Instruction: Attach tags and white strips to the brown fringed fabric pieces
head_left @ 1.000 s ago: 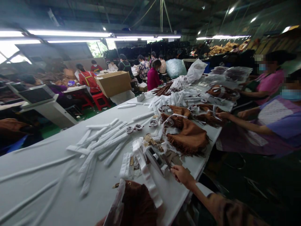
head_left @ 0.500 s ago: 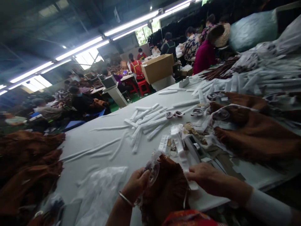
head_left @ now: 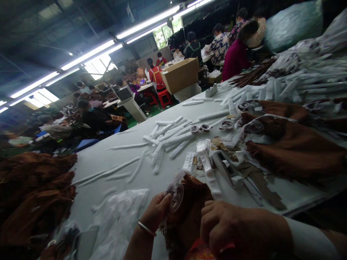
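Left hand (head_left: 155, 209): pinched on wrapped coil (head_left: 177, 198) | right hand (head_left: 226, 224): curled, contents indeterminable | change: right off white strip (head_left: 210, 173), both at brown fabric (head_left: 197, 187)

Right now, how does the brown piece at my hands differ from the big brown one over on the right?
The brown piece at your hands is bunched up, while the big brown piece shows a broad, smoother face. Your right hand partly covers the first; the second lies on the table, away from both your hands. Both are brown and frayed-edged, with a plastic-wrapped coil alongside.
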The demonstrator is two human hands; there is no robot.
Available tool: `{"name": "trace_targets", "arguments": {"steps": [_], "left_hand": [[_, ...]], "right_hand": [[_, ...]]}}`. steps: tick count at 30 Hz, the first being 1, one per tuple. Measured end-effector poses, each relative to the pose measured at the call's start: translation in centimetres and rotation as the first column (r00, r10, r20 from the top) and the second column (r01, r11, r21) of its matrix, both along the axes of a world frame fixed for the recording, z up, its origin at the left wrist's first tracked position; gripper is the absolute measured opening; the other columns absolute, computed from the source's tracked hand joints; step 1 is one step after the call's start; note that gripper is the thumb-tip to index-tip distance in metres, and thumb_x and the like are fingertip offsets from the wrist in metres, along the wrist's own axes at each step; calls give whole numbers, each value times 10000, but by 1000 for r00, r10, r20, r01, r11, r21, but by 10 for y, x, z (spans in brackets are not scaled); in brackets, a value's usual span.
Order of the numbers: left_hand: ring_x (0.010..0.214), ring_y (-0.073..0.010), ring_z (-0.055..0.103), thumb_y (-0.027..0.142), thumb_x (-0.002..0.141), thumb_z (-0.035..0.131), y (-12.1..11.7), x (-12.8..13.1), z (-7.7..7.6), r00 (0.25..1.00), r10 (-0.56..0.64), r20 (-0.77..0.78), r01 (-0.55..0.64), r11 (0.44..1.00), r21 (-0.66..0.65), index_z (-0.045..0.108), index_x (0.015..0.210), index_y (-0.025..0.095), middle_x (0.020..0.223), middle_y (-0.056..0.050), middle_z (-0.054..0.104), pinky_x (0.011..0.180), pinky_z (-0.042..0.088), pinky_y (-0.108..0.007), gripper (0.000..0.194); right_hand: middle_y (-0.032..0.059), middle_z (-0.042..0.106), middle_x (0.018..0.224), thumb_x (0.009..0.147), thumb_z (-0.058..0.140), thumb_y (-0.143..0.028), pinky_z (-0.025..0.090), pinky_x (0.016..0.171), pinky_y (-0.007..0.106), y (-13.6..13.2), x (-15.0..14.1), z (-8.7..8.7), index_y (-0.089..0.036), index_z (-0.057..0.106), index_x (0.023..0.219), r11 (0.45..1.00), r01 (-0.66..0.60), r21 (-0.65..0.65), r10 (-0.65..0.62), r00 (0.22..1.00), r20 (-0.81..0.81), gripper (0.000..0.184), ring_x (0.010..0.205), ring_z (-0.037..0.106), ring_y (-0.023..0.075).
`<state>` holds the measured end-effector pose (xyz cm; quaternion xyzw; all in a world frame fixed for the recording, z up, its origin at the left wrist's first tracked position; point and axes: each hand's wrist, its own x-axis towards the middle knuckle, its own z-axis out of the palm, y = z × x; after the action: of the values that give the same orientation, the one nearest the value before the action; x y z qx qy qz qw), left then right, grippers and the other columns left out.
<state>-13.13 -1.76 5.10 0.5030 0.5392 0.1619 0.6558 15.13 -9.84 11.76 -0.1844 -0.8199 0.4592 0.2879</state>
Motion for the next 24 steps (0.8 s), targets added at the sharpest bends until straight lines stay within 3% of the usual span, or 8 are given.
{"name": "trace_targets", "arguments": {"steps": [3, 7, 10, 13, 15, 17, 20, 24], "left_hand": [[511, -87, 427, 568, 843, 649, 1, -1, -2, 1000, -6, -27, 6, 1000, 2, 639, 798, 119, 593, 17, 558, 496, 321, -204, 452], [608, -133, 531, 607, 830, 645, 2, -3, -5, 1000, -24, -20, 23, 1000, -10, 653, 850, 110, 682, -27, 629, 555, 394, -224, 498], [634, -143, 543, 617, 821, 649, 2, -3, -6, 999, -26, -28, 25, 1000, -7, 663, 862, 102, 701, -36, 639, 569, 406, -231, 517], [618, -136, 527, 630, 808, 654, 2, -2, -5, 999, -22, -36, 22, 1000, -12, 667, 853, 101, 697, -32, 634, 551, 389, -226, 531], [605, -126, 509, 618, 817, 650, 2, 0, -4, 999, -22, -25, 22, 1000, -22, 667, 851, 101, 701, -28, 628, 538, 375, -221, 518], [583, -113, 482, 603, 827, 645, 2, 0, -3, 999, -25, -22, 24, 999, -26, 660, 843, 103, 693, -20, 613, 518, 352, -215, 501], [589, -116, 472, 597, 842, 627, 1, 2, -2, 998, -45, -37, 45, 999, -12, 655, 859, 102, 690, -15, 600, 521, 342, -219, 496], [648, -148, 513, 589, 863, 591, -1, 9, 3, 987, -96, -131, 110, 989, 103, 670, 877, 104, 719, -26, 623, 587, 396, -247, 492]], "right_hand": [[19, 722, 881, 886, 603, -162, 411, 923, 291, 5, 12, 4, -213, 640, 781, 994, 101, -31, -99, 993, 63, 122, 928, 636, 145], [29, 637, 749, 844, 550, -125, 348, 626, 274, 12, 27, -26, -193, 608, 727, 913, 398, 92, -408, 882, 236, 147, 680, 537, 134], [42, 642, 809, 813, 548, -89, 333, 623, 273, 7, 38, -33, -186, 605, 724, 938, 335, 87, -345, 893, 289, 143, 715, 540, 134], [61, 680, 922, 818, 573, -122, 410, 672, 251, -3, 34, -30, -191, 641, 818, 943, 244, -228, -212, 964, 158, 97, 783, 598, 138], [60, 708, 931, 838, 554, -175, 443, 625, 240, -8, 17, -39, -200, 616, 903, 816, 155, -557, -171, 985, 24, 94, 723, 625, 133], [19, 706, 774, 829, 566, -252, 427, 523, 221, -6, -8, -61, -206, 553, 878, 579, 101, -809, -267, 961, -72, 68, 587, 615, 127], [-33, 623, 570, 749, 652, -399, 388, 434, 216, 9, -48, -102, -201, 530, 782, 303, 164, -939, -530, 848, -23, 235, 448, 558, 124], [-44, 549, 480, 744, 669, -517, 301, 390, 212, 32, -78, -131, -172, 603, 727, 229, 276, -934, -583, 807, 95, 353, 379, 434, 85]]}}
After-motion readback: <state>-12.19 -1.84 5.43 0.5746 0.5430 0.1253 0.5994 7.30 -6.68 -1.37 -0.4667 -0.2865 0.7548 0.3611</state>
